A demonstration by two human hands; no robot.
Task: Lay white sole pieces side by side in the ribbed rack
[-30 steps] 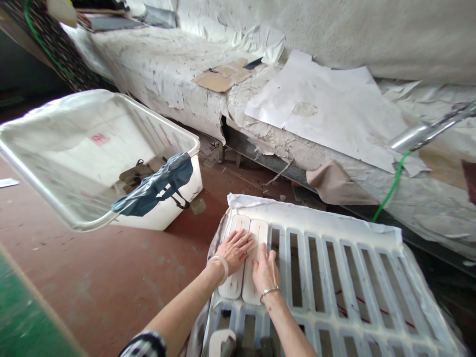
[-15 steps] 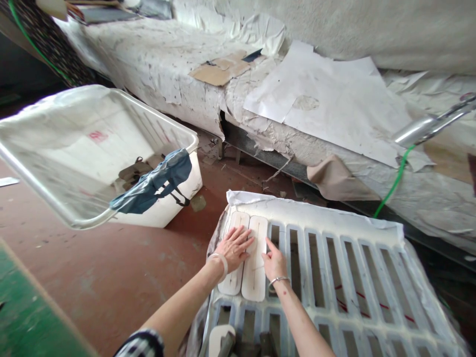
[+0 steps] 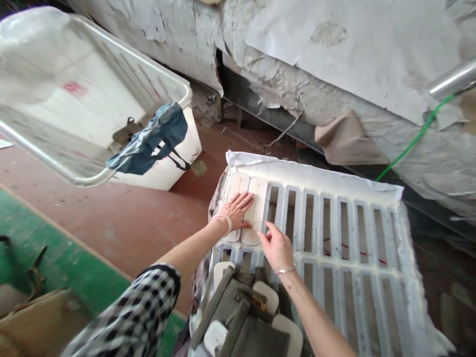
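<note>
My left hand (image 3: 236,209) lies flat, fingers spread, on two pale oblong pieces (image 3: 256,198) set side by side in the left slots of a white slotted rack (image 3: 334,198). My right hand (image 3: 276,245) hovers just right of them over the rack, fingers loosely curled and empty, the forefinger pointing at the right piece. Below my hands, near the bottom edge, a grey-green bag (image 3: 245,317) with straps rests among more pale oblong pieces (image 3: 286,332).
A large white tub (image 3: 174,84) stands at the left with a blue cloth (image 3: 152,141) draped over its rim. A paper-covered bench (image 3: 334,59) runs along the back. Red floor (image 3: 130,223) and a green strip (image 3: 67,263) lie to the left. A green cord (image 3: 412,144) hangs at right.
The view has tilted down, bringing the grey-green bag and my checked sleeve into sight. My right hand has lifted off the right piece and drawn back; my left hand stays pressed on the pieces.
</note>
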